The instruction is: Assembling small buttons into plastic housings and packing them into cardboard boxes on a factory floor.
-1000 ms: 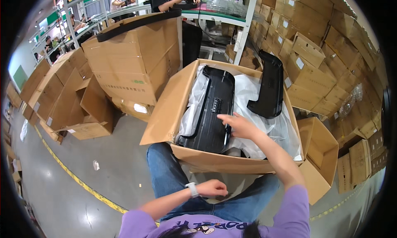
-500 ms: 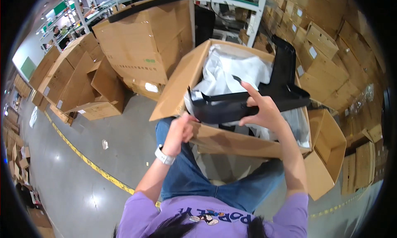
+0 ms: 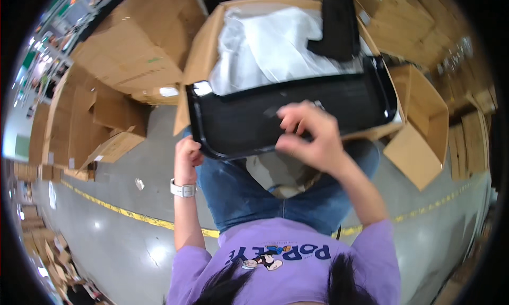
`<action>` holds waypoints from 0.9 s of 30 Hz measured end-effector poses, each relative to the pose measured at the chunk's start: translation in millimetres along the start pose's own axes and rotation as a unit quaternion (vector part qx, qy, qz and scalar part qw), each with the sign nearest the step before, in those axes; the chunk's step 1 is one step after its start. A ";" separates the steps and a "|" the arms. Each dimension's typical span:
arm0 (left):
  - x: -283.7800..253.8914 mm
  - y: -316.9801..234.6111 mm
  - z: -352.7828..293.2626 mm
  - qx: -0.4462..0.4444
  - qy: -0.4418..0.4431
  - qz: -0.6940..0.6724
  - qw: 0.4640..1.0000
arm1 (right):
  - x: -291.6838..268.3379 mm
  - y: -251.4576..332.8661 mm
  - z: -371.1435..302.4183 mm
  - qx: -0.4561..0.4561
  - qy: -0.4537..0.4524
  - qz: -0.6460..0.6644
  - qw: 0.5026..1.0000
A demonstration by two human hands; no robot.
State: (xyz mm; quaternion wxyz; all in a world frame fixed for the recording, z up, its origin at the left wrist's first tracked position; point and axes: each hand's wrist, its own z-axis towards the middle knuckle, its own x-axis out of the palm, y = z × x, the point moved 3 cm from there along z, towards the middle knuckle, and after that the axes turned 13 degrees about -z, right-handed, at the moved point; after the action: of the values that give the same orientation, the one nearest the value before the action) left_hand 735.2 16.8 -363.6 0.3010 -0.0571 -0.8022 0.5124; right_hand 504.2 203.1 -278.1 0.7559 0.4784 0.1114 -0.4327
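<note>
A glossy black plastic panel (image 3: 244,114) with raised edges lies tilted across the near side of an open cardboard box (image 3: 199,56). My left hand (image 3: 187,155) is closed at the panel's near left corner, gripping its edge; the fingertips are partly hidden. Over the panel's middle hovers my right hand (image 3: 313,138), slightly blurred, with curled fingers and the thumb apart from them. Nothing shows between them. Behind the panel, white foam wrapping (image 3: 275,45) fills the box. A second black piece (image 3: 339,27) rests at the box's far right.
An empty open carton (image 3: 416,122) stands right of the box. Larger cartons (image 3: 130,42) and an opened one (image 3: 114,125) stand to the left. Stacked cardboard (image 3: 469,138) lines the right side. A yellow line (image 3: 132,214) crosses the grey floor.
The black panel has turned so its broad face shows and has come nearer to me. My right hand has moved off its edge to above it. My view has tipped downward.
</note>
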 end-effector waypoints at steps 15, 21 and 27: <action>-5.7 14.6 10.8 0.152 -0.096 0.137 0.974 | -78.0 -91.4 -0.3 0.389 0.280 -0.020 0.877; -5.7 16.1 11.5 0.185 -0.054 0.197 0.961 | -79.5 -101.2 19.9 0.348 0.288 -0.045 0.891; -7.5 20.0 10.7 0.153 -0.086 0.081 0.981 | -71.9 -106.3 28.5 0.346 0.309 -0.032 0.885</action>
State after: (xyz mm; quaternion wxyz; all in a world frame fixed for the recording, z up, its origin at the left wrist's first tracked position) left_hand 731.2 14.7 -387.1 0.1937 -0.0308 -0.7299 0.6548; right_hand 373.1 201.3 -288.1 0.4553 0.8156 0.1974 -0.2977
